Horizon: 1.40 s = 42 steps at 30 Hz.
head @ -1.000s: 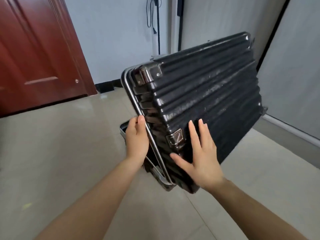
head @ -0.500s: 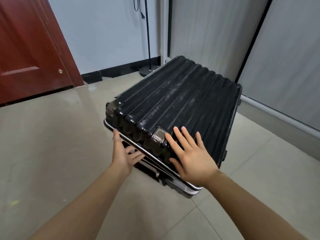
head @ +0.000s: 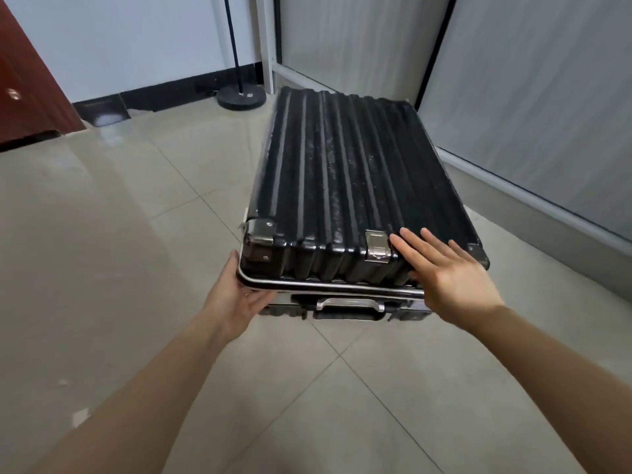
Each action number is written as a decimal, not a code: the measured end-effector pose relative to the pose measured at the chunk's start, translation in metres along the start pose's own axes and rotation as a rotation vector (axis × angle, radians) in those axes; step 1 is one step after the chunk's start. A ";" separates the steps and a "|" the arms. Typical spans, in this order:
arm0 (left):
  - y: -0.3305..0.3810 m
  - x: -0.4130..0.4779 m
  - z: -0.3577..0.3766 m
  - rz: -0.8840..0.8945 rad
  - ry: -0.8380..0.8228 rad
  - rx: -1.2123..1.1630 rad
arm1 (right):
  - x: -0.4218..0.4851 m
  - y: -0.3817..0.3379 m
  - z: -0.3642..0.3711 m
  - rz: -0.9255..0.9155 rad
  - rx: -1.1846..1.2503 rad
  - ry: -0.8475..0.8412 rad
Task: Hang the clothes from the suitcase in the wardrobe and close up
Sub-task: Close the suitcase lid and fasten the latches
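A black ribbed hard-shell suitcase (head: 345,172) lies flat on the tiled floor, its lid almost down on the lower half. My right hand (head: 444,271) lies flat with straight fingers on the lid's near right corner, beside a silver latch (head: 377,246). My left hand (head: 239,295) cups the near left corner under the metal rim, fingers reaching beneath the lid edge. A silver carry handle (head: 349,304) shows on the near side below the rim. No clothes are visible.
A round black stand base (head: 241,97) with a thin pole stands by the back wall. Grey wardrobe panels (head: 533,97) run along the right. A red-brown door (head: 20,90) is at the far left. Beige floor tiles surround the suitcase.
The suitcase lid has swung down from steeply raised to nearly shut. My right hand rode down on it, and my left hand shifted from the rim's edge to the near left corner.
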State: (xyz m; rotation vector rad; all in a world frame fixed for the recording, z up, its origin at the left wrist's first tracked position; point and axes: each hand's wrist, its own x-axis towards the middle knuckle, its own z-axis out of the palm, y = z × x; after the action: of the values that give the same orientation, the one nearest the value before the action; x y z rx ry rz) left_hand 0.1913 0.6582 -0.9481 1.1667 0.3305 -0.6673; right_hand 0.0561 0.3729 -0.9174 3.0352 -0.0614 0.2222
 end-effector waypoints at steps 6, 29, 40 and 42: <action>-0.071 -0.033 0.053 -0.159 -0.245 0.176 | -0.031 0.045 0.003 0.546 0.116 0.026; -0.007 0.110 0.052 -0.042 0.197 0.472 | 0.009 -0.062 0.037 1.310 1.479 0.360; -0.033 0.126 0.018 0.245 0.308 1.211 | 0.011 -0.057 0.045 1.283 1.494 0.402; -0.037 0.117 0.017 0.376 0.475 1.388 | 0.011 -0.052 0.044 1.293 1.513 0.406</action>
State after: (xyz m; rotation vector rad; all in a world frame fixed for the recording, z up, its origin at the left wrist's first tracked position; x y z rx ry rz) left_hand 0.2558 0.5980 -1.0348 2.6478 -0.0236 -0.1983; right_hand 0.0762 0.4200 -0.9640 3.1449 -2.9213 1.4558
